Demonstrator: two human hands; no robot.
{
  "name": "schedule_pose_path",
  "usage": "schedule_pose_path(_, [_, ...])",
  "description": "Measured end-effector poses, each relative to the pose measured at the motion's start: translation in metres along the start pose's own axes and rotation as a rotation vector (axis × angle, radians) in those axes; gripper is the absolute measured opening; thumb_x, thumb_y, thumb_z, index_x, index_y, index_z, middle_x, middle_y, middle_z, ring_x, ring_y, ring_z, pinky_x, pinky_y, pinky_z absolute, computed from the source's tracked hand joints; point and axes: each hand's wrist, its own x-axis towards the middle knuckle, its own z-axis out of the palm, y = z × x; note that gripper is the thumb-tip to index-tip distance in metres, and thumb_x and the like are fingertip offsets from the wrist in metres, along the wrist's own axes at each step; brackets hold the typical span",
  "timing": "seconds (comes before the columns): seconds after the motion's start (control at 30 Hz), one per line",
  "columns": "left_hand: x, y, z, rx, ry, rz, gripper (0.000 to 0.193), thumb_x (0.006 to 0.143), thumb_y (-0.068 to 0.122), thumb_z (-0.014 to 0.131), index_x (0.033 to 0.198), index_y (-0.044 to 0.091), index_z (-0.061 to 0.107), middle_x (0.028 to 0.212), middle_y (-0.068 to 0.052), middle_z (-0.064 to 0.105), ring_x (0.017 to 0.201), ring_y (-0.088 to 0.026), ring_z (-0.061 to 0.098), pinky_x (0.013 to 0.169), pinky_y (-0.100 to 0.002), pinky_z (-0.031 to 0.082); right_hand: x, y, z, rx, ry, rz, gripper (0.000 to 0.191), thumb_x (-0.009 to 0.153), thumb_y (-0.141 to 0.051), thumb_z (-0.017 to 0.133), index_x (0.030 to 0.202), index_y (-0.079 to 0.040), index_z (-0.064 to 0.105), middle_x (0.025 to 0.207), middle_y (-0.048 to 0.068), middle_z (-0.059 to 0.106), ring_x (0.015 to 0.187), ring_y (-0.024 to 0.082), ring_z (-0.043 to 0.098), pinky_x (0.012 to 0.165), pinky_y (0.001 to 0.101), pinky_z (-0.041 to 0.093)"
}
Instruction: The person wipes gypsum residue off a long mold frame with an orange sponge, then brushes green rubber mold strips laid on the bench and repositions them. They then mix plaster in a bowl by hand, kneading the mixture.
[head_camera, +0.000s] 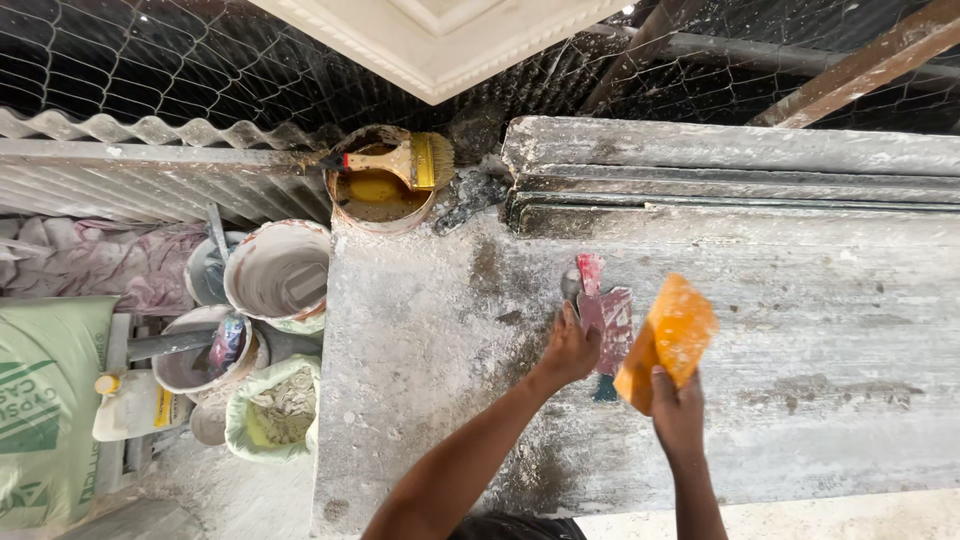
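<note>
Here the right hand (678, 412) pinches the lower edge of an orange sponge (668, 342), raised above the plaster-caked bench (800, 330); it looks light, soft and squashy. Just beside it, the left hand (570, 348) closes on the red-stained scraper (602, 315) lying on the bench, stiff, best held by its handle. Farther back: yellow brush (400, 162) across a bucket (380, 205).

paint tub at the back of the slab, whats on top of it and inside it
A yellow-bristled brush lies across the paint tub rim. Inside shows yellow-brown liquid; the brush covers part of it, and the depth cannot be seen.
</note>
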Motion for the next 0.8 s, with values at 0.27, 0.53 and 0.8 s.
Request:
schedule_pose_path(0.27, [-0.074, -0.038, -0.071, 0.068, 0.100, 0.258, 0.085, 0.107, 0.046, 0.051, 0.161, -0.009, 0.016, 0.156, -0.035, 0.032, 0.142, -0.048, 0.043, 0.111, -0.048, 0.046, -0.040, -0.079, 0.120, 0.189, -0.611, -0.163, 0.062, 0.091, -0.018, 0.058, 0.147, -0.002, 0.039, 0.145, 0.024, 0.050, 0.114, 0.033, 0.067, 0.081, 0.0448, 0.062])
schedule_pose_path(0.53, [-0.083, -0.074, -0.231, 0.743, 0.504, 0.091, 0.040, 0.106, 0.010, 0.043, 0.143, 0.010, 0.057, 0.112, -0.017, 0.071, 0.085, -0.035, 0.075, 0.068, -0.043, 0.059, 0.000, -0.133, 0.149, 0.099, -0.869, -0.244, 0.058, 0.103, -0.019, 0.059, 0.155, -0.005, 0.039, 0.162, 0.022, 0.037, 0.144, 0.035, 0.042, 0.112, 0.0478, 0.042])
schedule_pose_path(0.8, [-0.044, -0.066, -0.292, 1.325, 0.596, 0.482, 0.038, 0.094, 0.011, 0.053, 0.131, 0.002, 0.059, 0.127, -0.013, 0.069, 0.106, -0.034, 0.070, 0.076, -0.050, 0.060, 0.112, -0.170, 0.212, -0.441, -0.575, -0.685, 0.052, 0.101, -0.010, 0.049, 0.152, -0.014, 0.043, 0.162, 0.009, 0.046, 0.125, 0.032, 0.061, 0.102, 0.0422, 0.056])
